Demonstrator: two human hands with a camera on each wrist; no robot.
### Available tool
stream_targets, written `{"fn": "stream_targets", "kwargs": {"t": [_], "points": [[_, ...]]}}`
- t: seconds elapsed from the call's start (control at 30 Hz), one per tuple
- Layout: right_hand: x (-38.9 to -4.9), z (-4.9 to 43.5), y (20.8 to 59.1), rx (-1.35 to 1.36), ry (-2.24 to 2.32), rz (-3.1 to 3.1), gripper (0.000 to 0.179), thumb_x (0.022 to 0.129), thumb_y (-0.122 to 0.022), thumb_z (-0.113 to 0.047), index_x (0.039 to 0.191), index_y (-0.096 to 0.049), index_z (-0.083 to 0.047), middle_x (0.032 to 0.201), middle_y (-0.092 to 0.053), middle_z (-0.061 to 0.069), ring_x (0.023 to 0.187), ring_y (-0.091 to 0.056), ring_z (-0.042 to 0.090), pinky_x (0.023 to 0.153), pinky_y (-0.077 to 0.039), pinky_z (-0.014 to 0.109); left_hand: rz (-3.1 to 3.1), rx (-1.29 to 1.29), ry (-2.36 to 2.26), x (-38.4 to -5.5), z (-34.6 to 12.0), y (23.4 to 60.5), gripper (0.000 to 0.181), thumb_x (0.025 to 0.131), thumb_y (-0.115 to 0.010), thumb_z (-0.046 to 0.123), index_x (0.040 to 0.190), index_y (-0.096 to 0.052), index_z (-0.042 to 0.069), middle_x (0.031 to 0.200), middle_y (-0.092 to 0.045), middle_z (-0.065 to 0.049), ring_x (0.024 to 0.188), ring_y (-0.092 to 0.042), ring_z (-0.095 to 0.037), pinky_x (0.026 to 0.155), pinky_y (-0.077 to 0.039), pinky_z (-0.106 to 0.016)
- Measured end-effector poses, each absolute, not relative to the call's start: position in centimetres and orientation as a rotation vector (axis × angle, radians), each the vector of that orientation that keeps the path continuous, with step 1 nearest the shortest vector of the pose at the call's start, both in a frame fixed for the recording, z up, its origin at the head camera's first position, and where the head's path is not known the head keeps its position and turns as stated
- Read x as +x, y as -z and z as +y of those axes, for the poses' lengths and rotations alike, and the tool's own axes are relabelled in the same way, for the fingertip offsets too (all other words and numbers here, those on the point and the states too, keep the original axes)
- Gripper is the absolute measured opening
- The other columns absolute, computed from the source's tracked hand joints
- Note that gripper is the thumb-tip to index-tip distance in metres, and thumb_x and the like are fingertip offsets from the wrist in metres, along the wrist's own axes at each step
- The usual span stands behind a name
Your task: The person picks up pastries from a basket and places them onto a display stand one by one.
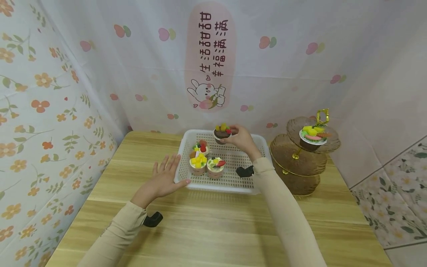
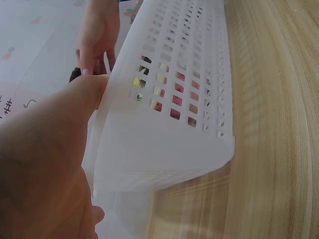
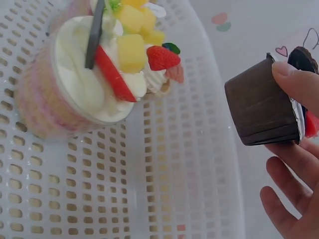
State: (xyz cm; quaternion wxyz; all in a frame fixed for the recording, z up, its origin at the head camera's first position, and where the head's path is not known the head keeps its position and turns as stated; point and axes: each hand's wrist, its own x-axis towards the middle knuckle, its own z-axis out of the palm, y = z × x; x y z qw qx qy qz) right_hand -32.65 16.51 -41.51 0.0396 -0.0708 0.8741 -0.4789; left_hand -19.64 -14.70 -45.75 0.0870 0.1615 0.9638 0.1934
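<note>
My left hand (image 1: pixel 164 178) rests on the left rim of a white perforated plastic basket (image 1: pixel 213 189), fingers straight and spread, thumb at the front corner. Over the basket's back edge, my right hand (image 1: pixel 242 139) grips a chocolate cupcake (image 3: pixel 259 107) in a dark brown wrapper, pinched near its top between thumb and fingers. Yellow and red fruit pieces top this cupcake. Three cream dessert cups stand together in the basket's left half: one with yellow cubes (image 1: pixel 198 165), one with a red slice (image 1: pixel 215 167), and one with a strawberry (image 1: pixel 203 148) behind.
A brown translucent three-tier stand (image 1: pixel 297 167) with gold trim is right of the basket. On its top tier sits another fruit-topped cupcake (image 1: pixel 310 141) in a brown wrapper, beside a gold handle (image 1: pixel 323 115). A printed curtain (image 1: pixel 143 74) hangs behind the wooden table (image 1: pixel 200 230).
</note>
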Motion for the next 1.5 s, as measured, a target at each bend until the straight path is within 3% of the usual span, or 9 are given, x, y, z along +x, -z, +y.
{"fn": "stream_targets", "kwargs": {"t": [0.43,1.03,1.3,1.5], "points": [[-29.7,18.7,40.6,-0.141,1.506,2.746,0.072,0.076,-0.084,-0.039,0.135,-0.05,-0.014,0.136,-0.06,0.014,0.122,-0.056,0.032,0.097,-0.049,0.05,2.883,0.489,-0.591,-19.6,-14.8,45.9,0.102,0.092,-0.049,0.066,0.16,-0.002,0.006,0.167,-0.003,-0.019,0.154,0.0,-0.046,0.115,0.002,-0.074],[-23.7,23.5,38.9,-0.162,1.589,2.928,0.071,0.08,-0.082,-0.036,0.136,-0.051,-0.005,0.135,-0.06,0.017,0.125,-0.054,0.034,0.108,-0.04,0.053,2.846,0.473,-0.612,-19.8,-14.6,45.7,0.104,0.091,-0.049,0.069,0.16,0.001,0.008,0.168,0.0,-0.016,0.154,0.004,-0.044,0.115,0.005,-0.073],[-21.3,25.8,39.4,-0.072,1.586,3.001,0.069,0.083,-0.08,-0.038,0.137,-0.051,-0.007,0.136,-0.061,0.02,0.129,-0.053,0.035,0.101,-0.044,0.053,2.851,0.471,-0.586,-19.9,-14.6,45.7,0.104,0.091,-0.048,0.07,0.16,0.001,0.009,0.168,-0.001,-0.016,0.154,0.001,-0.044,0.115,0.003,-0.073],[-19.7,27.1,39.8,0.004,1.553,3.065,0.067,0.082,-0.08,-0.039,0.135,-0.054,-0.008,0.134,-0.063,0.02,0.13,-0.052,0.031,0.08,-0.046,0.029,2.85,0.466,-0.597,-19.8,-14.7,45.7,0.105,0.091,-0.048,0.07,0.16,0.0,0.009,0.168,-0.001,-0.016,0.154,0.001,-0.044,0.115,0.003,-0.073]]}}
